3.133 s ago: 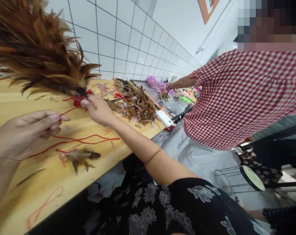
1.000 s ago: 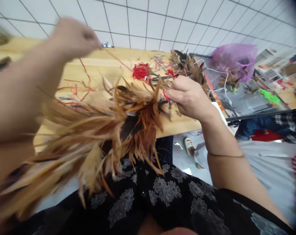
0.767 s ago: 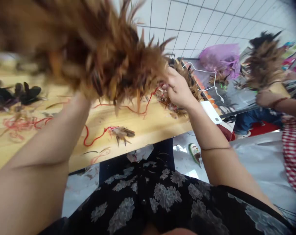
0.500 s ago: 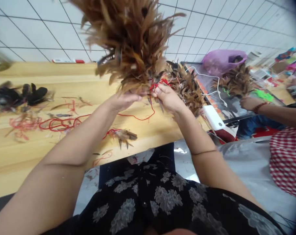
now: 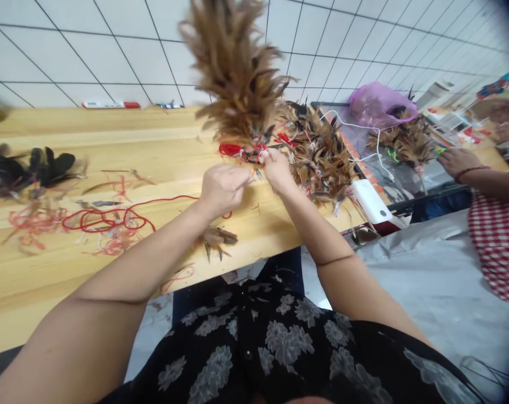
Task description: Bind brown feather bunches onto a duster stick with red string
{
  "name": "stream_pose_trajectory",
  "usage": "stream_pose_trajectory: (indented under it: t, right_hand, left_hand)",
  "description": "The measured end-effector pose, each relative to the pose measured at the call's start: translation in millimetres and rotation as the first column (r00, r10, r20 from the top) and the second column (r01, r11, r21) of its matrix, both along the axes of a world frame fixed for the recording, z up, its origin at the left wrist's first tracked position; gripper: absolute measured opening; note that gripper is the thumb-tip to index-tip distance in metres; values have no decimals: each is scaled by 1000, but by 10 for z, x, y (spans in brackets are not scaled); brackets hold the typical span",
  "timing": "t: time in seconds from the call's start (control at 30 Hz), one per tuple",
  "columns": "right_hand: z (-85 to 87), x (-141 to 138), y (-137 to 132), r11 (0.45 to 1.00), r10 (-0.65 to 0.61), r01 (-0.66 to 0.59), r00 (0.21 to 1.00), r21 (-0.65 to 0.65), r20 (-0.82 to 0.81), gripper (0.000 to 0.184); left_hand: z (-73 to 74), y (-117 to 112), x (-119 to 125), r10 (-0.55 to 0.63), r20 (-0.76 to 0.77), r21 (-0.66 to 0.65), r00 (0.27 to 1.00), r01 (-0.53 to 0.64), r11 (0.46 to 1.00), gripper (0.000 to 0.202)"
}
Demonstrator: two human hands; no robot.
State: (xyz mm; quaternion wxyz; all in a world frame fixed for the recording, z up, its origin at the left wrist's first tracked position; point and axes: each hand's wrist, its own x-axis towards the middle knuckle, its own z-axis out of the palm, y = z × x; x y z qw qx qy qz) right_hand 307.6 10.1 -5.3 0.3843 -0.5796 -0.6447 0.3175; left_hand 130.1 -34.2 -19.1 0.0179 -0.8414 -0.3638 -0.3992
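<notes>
A brown feather bundle (image 5: 236, 73) stands upright over the wooden table (image 5: 153, 140), bound at its base with red string (image 5: 237, 150). My right hand (image 5: 276, 170) is closed in a pinch on the bundle's base where the string wraps it. Just left of it, my left hand (image 5: 223, 188) is closed, fingers pinched near the same string; what it grips is too small to make out. A small feather tuft (image 5: 215, 240) lies on the table below my left hand.
A pile of brown feathers (image 5: 319, 152) lies right of my hands. Loose red string (image 5: 106, 219) and black feathers (image 5: 31, 168) lie at left. A white device (image 5: 372, 202) sits on the table edge. A purple bag (image 5: 380, 102) sits behind. Another person's hand (image 5: 458, 163) works at right.
The feather bundle swung from low and sideways to upright above the table. My left hand came in to the bundle's base beside my right hand. The camera view dropped toward the table.
</notes>
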Motion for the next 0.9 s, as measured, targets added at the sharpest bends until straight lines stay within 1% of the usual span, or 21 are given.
stream_pose_trajectory:
  t: [0.03,0.07,0.1,0.13,0.17,0.23,0.3,0.33,0.4,0.47,0.57,0.63,0.67,0.7,0.77,0.83,0.9]
  right_hand:
    - [-23,-41,-32,996,-72,62,978,58,196,30]
    - [-39,-82,-79,988,-135,94,919,126,372,28]
    - [-49,-119,-133,980,-165,82,845,180,510,28]
    - [-53,-150,-188,972,-186,54,770,227,611,30]
    - [-52,-176,-237,965,-196,16,702,261,685,34]
    - [-40,-213,-307,960,-182,-65,595,273,783,38]
    - [-20,-240,-333,965,-149,-106,529,239,836,40]
    - [-10,-253,-333,969,-134,-112,510,220,850,41]
    - [3,-279,-318,975,-115,-110,497,194,860,43]
    - [-4,-297,-296,976,-109,-108,505,188,856,46]
    - [-62,-290,-262,976,-101,-113,524,187,845,49]
    - [-117,-251,-247,977,-86,-118,535,175,840,49]
    - [-139,-222,-246,978,-76,-124,538,167,840,49]
    - [-152,-187,-250,978,-60,-135,538,156,841,49]
    - [-137,-107,-277,976,-20,-174,528,132,849,50]
    - [-66,-21,-327,969,21,-222,505,107,863,52]
    - [41,69,-388,962,57,-261,478,79,876,53]
  left_hand:
    - [12,-25,37,-9,-39,40,999,11,999,21]
    - [28,-43,66,-22,-58,57,998,25,998,21]
    - [46,-54,84,-36,-63,54,997,40,998,21]
    - [64,-62,90,-51,-59,37,997,53,998,20]
    - [82,-68,88,-62,-52,9,997,62,998,19]
    - [112,-84,68,-68,-34,-52,997,66,996,19]
    - [132,-108,49,-62,-12,-100,998,61,993,22]
    - [138,-122,45,-58,1,-118,998,58,991,23]
    - [140,-148,48,-56,24,-146,998,58,988,25]
    - [127,-158,58,-63,35,-157,997,68,985,27]
    - [92,-132,60,-72,18,-165,997,74,984,28]
    - [98,-93,31,-51,-23,-192,998,46,980,25]
    - [126,-73,3,-33,-44,-213,998,23,977,23]
    - [174,-56,-35,-15,-63,-236,998,0,972,22]
    - [340,-37,-142,-3,-80,-287,997,-20,958,23]
    - [579,-40,-290,-18,-70,-342,997,-7,940,26]
    - [838,-58,-479,-5,-46,-397,999,-14,918,31]
